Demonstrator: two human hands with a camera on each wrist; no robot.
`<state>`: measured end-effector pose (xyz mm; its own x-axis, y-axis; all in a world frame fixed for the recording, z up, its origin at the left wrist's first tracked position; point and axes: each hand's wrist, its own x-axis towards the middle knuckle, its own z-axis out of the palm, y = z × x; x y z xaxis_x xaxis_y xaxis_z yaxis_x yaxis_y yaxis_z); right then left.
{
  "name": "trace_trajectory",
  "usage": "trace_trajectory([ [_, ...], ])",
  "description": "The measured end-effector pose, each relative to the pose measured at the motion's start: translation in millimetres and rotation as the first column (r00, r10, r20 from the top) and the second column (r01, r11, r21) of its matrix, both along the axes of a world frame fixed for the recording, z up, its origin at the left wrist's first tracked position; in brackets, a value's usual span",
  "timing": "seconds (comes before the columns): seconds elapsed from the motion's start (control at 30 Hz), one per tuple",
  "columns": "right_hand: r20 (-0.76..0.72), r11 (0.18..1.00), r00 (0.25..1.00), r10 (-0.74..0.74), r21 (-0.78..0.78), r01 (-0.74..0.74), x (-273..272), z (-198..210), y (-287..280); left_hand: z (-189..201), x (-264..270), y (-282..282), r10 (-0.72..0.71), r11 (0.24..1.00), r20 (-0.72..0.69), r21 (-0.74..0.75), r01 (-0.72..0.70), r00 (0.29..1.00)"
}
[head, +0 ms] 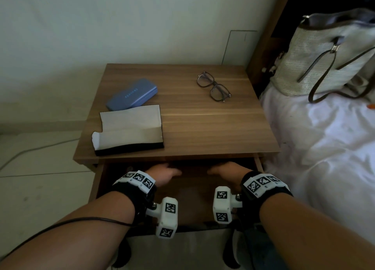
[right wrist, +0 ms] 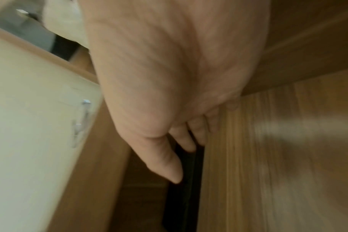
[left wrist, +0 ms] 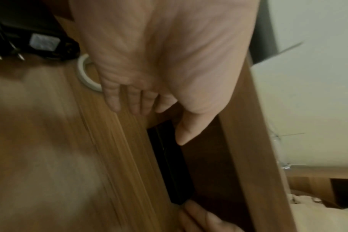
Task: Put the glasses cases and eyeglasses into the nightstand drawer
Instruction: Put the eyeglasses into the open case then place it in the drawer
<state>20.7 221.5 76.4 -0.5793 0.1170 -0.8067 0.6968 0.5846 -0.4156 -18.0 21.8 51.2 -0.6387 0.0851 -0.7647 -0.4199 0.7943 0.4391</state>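
While both hands reach under the front edge of the brown wooden nightstand (head: 203, 127), the drawer (head: 190, 198) below it stands partly pulled out, its dark interior showing between the two forearms. The left hand (head: 162, 175) lies at the drawer's top edge just under the tabletop; the left wrist view shows its fingers (left wrist: 133, 102) laid fairly straight against the wood-grain drawer front, the thumb pointing into the dark gap, gripping nothing that can be seen. The right hand (head: 227, 171) sits at the same edge, to the right; its fingers (right wrist: 199, 130) are likewise extended along the drawer panel beside the gap, though blur makes it hard to tell whether their tips hook over the edge.

On the tabletop, a blue hard-shell glasses case (head: 132, 94) lies closed near the back left. Just in front of it, an open black case with a pale grey lining (head: 129, 127) rests with its flap folded back. A pair of dark-framed eyeglasses (head: 214, 86) lies folded at the back right, well apart from both cases.

A woven beige handbag with dark straps (head: 324, 52) rests on the white bedding (head: 324, 148) to the right.
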Motion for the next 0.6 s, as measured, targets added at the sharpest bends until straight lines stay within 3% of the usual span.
trace_trajectory([
  [0.13,-0.054,0.998,0.998,0.044,-0.034,-0.045,8,21,-14,21,11,-11,-0.003,0.999,-0.010,0.040,0.003,1.000],
  [0.27,-0.095,0.993,0.995,-0.009,-0.114,-0.002,12,39,-26,40,20,-24,0.025,0.997,-0.008,0.079,-0.024,1.000],
  [0.43,-0.108,0.973,0.991,-0.085,-0.222,0.060,14,60,-43,66,28,-37,0.117,0.961,0.059,0.246,-0.128,0.991],
  [0.6,-0.199,0.966,0.971,-0.132,-0.247,0.081,8,77,-60,95,25,-55,0.181,0.903,-0.026,0.400,-0.156,0.983],
])
